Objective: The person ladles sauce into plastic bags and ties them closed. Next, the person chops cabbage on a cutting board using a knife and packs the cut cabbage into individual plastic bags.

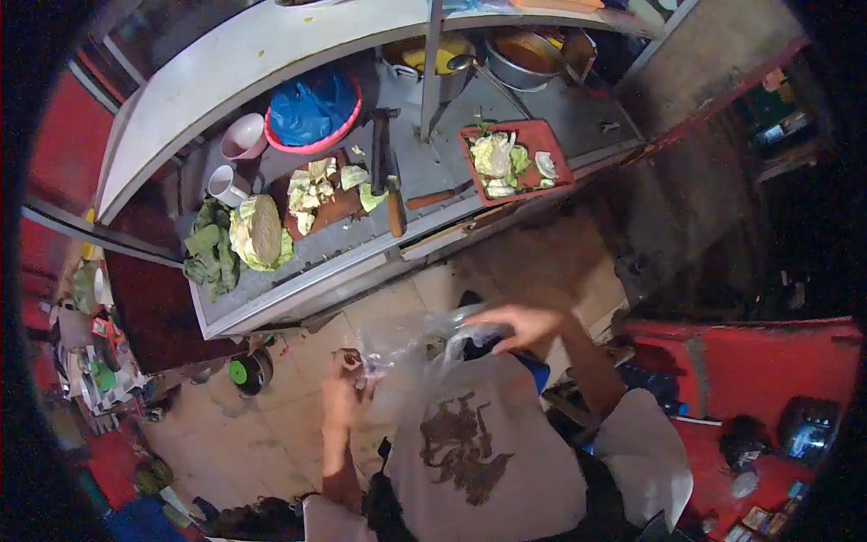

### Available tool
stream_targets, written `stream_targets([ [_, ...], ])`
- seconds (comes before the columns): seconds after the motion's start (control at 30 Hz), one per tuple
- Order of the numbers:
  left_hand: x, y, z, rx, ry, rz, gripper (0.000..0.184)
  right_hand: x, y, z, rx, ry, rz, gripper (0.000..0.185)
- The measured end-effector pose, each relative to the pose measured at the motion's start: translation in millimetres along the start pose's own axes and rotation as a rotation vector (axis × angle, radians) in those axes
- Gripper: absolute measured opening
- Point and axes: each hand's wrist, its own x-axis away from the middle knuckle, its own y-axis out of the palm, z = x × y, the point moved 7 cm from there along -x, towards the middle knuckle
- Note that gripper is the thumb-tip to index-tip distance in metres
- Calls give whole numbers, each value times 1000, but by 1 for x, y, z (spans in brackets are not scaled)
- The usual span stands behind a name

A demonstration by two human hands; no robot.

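A person in a light top with a dark printed design (465,447) stretches a clear plastic bag (395,341) between two bare hands, in front of the body and above a tiled floor (257,434). The left hand (346,387) grips one side of it with curled fingers; the right hand (524,323) pinches the other between thumb and fingers. Beyond, on a metal-edged desk (361,240), a cut cabbage (262,237) sits beside a crumpled green cloth (212,246), near a white mug (228,185) and a brown board (340,213) holding chopped pieces. A wooden-handled knife (396,212) lies between the board and a red tray (545,135) of cabbage leaves (492,155). Farther back stand a pink basin (316,148) containing blue plastic (312,108) and a metal pot (519,74).
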Motion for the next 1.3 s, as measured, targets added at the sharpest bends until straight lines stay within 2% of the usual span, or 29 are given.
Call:
stream_targets([
  [0.03, 4, -6, 6, -111, 50, 115, 18, 13, -32, 4, -104, 265, 110, 47],
  [0.07, 11, -2, 4, -47, 12, 100, 16, 22, -82, 2, -124, 180, 418, 31],
  [0.1, 16, 1, 3, -58, 16, 106, 16, 40, -133, 45, -169, 202, 767, 20],
  [0.13, 20, 8, -9, 347, -177, 98, 15, 92, -227, 115, 353, 384, 1321, 23],
  [0.17, 23, 21, -20, 766, -367, 86, 15, 113, -271, 172, 653, 681, 1311, 30],
  [0.2, 22, 21, -21, 761, -450, 173, 19, 120, -298, 205, 944, 615, 1355, 42],
  [0.23, 20, 25, -20, 750, -453, 189, 19, 128, -310, 253, 932, 600, 1352, 42],
  [0.3, 26, 28, -33, 667, -529, 345, 30, 124, -308, 243, 614, 755, 1364, 47],
  [0.33, 20, 30, -38, 484, -409, 163, 41, 123, -306, 245, 505, 805, 1355, 48],
  [0.4, 27, 43, -52, 584, -508, 163, 45, 117, -289, 273, -174, 1003, 1189, 58],
  [0.47, 28, 45, -45, 686, -619, 177, 50, 117, -270, 274, -504, 906, 1038, 61],
  [0.5, 22, 43, -35, 671, -640, 175, 54, 115, -265, 284, -692, 809, 991, 53],
  [0.57, 21, 43, -36, 650, -684, 191, 59, 108, -258, 281, -793, 590, 1086, 42],
  [0.6, 20, 48, -41, 813, -617, 240, 62, 100, -248, 273, -797, 599, 1058, 42],
  [0.63, 18, 50, -41, 974, -538, 288, 66, 100, -242, 265, -771, 598, 1170, 40],
  [0.67, 17, 51, -44, 1003, -580, 313, 70, 106, -239, 257, -740, 592, 1286, 37],
  [0.8, 13, 51, -22, 1120, -678, 432, 70, 123, -224, 217, -532, 612, 1244, 45],
  [0.87, 2, 51, 3, 1212, -652, 364, 75, 123, -204, 168, -522, 605, 1268, 45],
  [0.9, -3, 49, 14, 1214, -651, 373, 75, 123, -189, 168, -519, 601, 1260, 45],
  [0.97, -19, 45, 40, 1225, -559, 340, 79, 115, -164, 162, -490, 456, 1167, 43],
  [1.03, -30, 42, 55, 1236, -523, 330, 80, 89, -124, 116, -604, 535, 1149, 40],
  [1.1, -39, 42, 61, 1243, -482, 327, 81, 64, -87, 118, -494, 414, 1116, 34],
  [1.17, -42, 18, 60, 1219, -275, 616, 78, 41, -52, 140, -332, 368, 921, 31],
  [1.23, -44, 5, 56, 1185, -216, 660, 78, 16, -42, 108, -248, 251, 725, 25],
  [1.27, -43, 6, 48, 1238, -212, 645, 78, 5, -40, 91, -234, 137, 720, 23],
  [1.3, -41, 9, 40, 1291, -211, 628, 78, -5, -34, 89, -191, 146, 642, 21],
])
